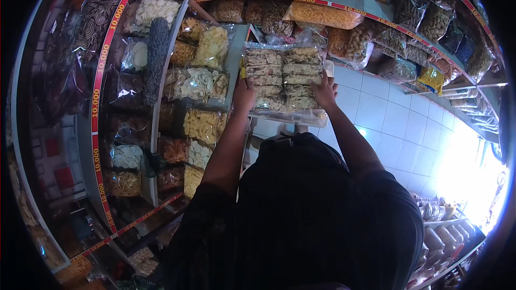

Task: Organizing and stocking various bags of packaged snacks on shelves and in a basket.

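A large clear plastic bag of pale, dark-edged crackers (284, 78), packed in two columns, lies flat in front of me. My left hand (244, 93) grips its left edge, with the thumb on top. On the right edge, my right hand (323, 88) holds the bag, fingers partly spread over its side. Beneath the bag shows the rim of a whitish plastic tray or container (310, 120). The undersides of both hands are hidden.
Shelves with red price strips (96, 104) stand at left, holding bagged chips (204, 125). More shelves curve across the front and right, with a long bag of yellow snacks (326, 15). White floor tiles (389, 104) lie at right. Low racks of packets (443, 237) stand lower right.
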Demonstrator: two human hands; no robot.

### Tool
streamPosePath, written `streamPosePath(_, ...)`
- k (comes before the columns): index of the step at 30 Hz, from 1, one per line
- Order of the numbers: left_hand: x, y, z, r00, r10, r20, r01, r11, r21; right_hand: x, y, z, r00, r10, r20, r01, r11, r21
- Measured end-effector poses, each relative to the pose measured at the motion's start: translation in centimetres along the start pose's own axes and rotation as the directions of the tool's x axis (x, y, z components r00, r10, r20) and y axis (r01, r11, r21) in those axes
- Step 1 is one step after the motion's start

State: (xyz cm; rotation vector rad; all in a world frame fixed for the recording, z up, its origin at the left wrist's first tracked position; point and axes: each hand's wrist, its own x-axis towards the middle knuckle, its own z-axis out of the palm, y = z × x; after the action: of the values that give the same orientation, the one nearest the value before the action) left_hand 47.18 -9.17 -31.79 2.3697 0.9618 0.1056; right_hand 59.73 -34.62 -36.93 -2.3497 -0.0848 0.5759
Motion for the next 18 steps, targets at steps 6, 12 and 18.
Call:
streamPosePath(6, -1.1, -0.3, -0.9, 0.998, 0.028, -0.047, -0.035, 0.986, -0.161, 2.0, 3.2, 0.4, 0.994, -0.109, 0.014, 0.103, 0.970, 0.220)
streamPosePath(12, -1.5, -3.8, -1.0, 0.994, -0.107, 0.000, 0.101, 0.946, -0.309, 3.2, 4.7, -2.2, 0.979, -0.054, 0.195, -0.062, 0.835, 0.546)
streamPosePath(18, -3.3, -6.0, -1.5, 0.987, -0.157, -0.025, 0.132, 0.898, -0.419, 3.0, 5.3, -4.2, 0.984, 0.038, 0.176, -0.126, 0.846, 0.518)
